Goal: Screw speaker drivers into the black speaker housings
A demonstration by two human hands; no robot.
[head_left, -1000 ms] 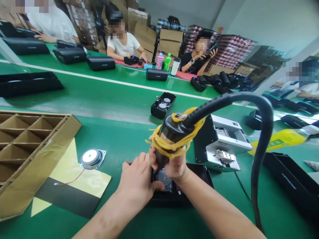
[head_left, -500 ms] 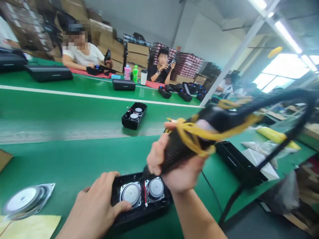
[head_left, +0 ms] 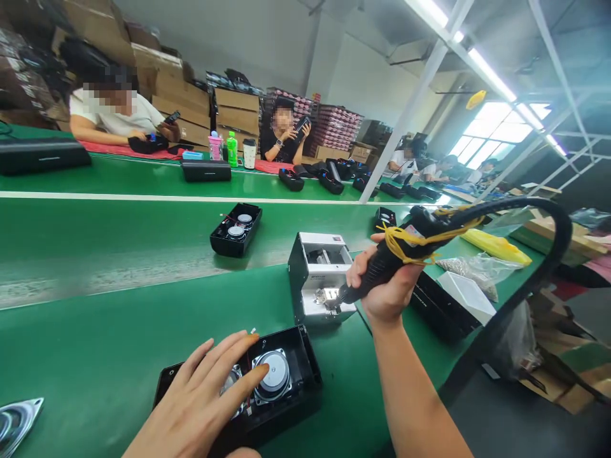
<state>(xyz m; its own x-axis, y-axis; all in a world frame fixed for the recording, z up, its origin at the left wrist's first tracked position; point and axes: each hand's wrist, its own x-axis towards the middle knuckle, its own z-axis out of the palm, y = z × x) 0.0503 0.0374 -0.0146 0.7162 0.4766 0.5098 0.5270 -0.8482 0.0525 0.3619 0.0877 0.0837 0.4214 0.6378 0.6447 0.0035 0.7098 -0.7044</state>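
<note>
My right hand (head_left: 389,296) is wrapped round a black electric screwdriver (head_left: 377,270) with yellow cord tied about it. The screwdriver's tip meets the front of a silver-grey screw feeder (head_left: 321,321), where small metal parts show. A black speaker housing (head_left: 291,410) lies open side up on the green bench. Two round drivers sit in it; the right driver (head_left: 275,374) is in plain sight, the other mostly covered. My left hand (head_left: 195,404) lies across the housing with fingers stretched and apart, fingertips near a thin wire and the right driver.
A second housing with drivers (head_left: 236,232) rests on the belt (head_left: 119,254). A loose driver (head_left: 19,423) is at lower left. Right of my arm are a long black case (head_left: 443,308), a white box (head_left: 468,296) and a bag of small parts (head_left: 477,270). Co-workers sit opposite.
My right hand has carried the screwdriver from above the housing to the screw feeder. My left hand has loosened from the housing's left end and spread over it. The view has shifted right.
</note>
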